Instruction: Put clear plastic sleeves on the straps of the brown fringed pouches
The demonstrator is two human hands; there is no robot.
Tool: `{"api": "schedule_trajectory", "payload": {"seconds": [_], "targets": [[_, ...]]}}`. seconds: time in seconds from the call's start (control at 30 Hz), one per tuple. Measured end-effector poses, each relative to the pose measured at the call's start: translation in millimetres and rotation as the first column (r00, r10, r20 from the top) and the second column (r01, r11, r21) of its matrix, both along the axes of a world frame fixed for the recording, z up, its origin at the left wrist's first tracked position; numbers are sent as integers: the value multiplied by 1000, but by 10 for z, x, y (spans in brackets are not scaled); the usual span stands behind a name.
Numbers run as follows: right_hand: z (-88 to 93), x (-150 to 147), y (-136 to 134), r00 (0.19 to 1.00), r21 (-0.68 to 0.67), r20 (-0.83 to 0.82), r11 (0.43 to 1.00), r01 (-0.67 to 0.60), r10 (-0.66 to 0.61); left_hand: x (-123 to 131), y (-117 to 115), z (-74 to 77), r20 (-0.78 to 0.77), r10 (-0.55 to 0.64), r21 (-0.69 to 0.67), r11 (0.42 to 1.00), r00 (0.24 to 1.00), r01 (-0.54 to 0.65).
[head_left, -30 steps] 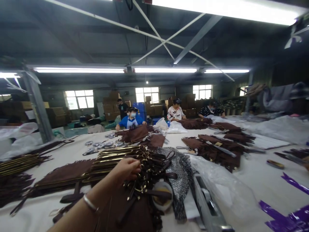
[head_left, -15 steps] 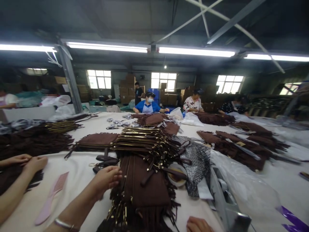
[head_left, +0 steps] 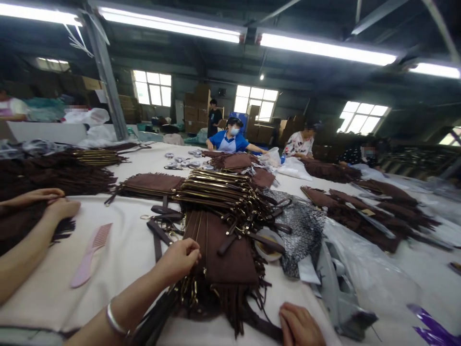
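Note:
Bent fingers bring my left hand (head_left: 182, 259), with a silver bangle (head_left: 115, 318) on its wrist, to the left edge of a brown fringed pouch (head_left: 230, 254). What lies between those fingertips, if anything, is hidden. At the bottom of the view my right hand (head_left: 301, 326) is closed on the end of a dark brown strap (head_left: 264, 327), which runs out from under the pouch's fringe. Behind the pouch rises a stack of brown pouches (head_left: 216, 187) with gold zippers. Loose straps with metal rings (head_left: 163, 226) lie left of it.
A pink comb (head_left: 90, 257) lies at left, near a co-worker's hands (head_left: 59, 204) on brown fringed fabric. On the right are a round container (head_left: 268, 252), a grey tape dispenser (head_left: 338, 288) and clear plastic (head_left: 374, 269). Several people sit across the table.
My left hand has moved right, up to the pouch's edge. My right hand shows more fully, with a strap now visible at its fingers. The view has tilted down.

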State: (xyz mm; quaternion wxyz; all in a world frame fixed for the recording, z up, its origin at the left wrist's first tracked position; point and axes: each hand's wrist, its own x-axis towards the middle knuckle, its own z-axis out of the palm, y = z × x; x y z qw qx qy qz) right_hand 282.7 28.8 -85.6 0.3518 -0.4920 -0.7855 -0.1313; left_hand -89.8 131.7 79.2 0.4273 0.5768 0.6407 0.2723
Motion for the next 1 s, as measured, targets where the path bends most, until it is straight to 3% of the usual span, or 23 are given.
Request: {"api": "schedule_trajectory", "payload": {"seconds": [0.17, 0.33, 0.5, 0.67, 0.77, 0.87, 0.93, 1.0], "targets": [[238, -94, -92, 999, -138, -30, 990, 28, -32, 229, -149, -34, 12, -54, -184, 981, 998, 56], [340, -168, -143, 996, -209, -56, 976, 58, -71, 444, -122, -77, 245, 6, -308, 949, 970, 72], [442, -198, -168, 996, -235, -55, 971, 53, -68, 650, -165, -24, 564, 92, -325, 938, 821, 118], [513, -221, -178, 993, -243, -94, 969, 53, -77, 788, -316, -20, 765, 74, -267, 940, 639, 210], [511, -206, -179, 983, -270, -169, 963, 18, -66, 743, -477, -70, 730, 62, -259, 947, 680, 191], [575, -276, -250, 925, -278, -363, 961, 9, -114, 674, -721, -156, 693, 79, -327, 921, 716, 214], [705, -420, -360, 862, -318, -489, 947, -34, -133, 669, -920, -235, 685, 119, -376, 903, 718, 209], [887, -633, -498, 822, -413, -560, 894, -174, -99, 704, -1116, -326, 678, 185, -421, 891, 712, 170]]}}
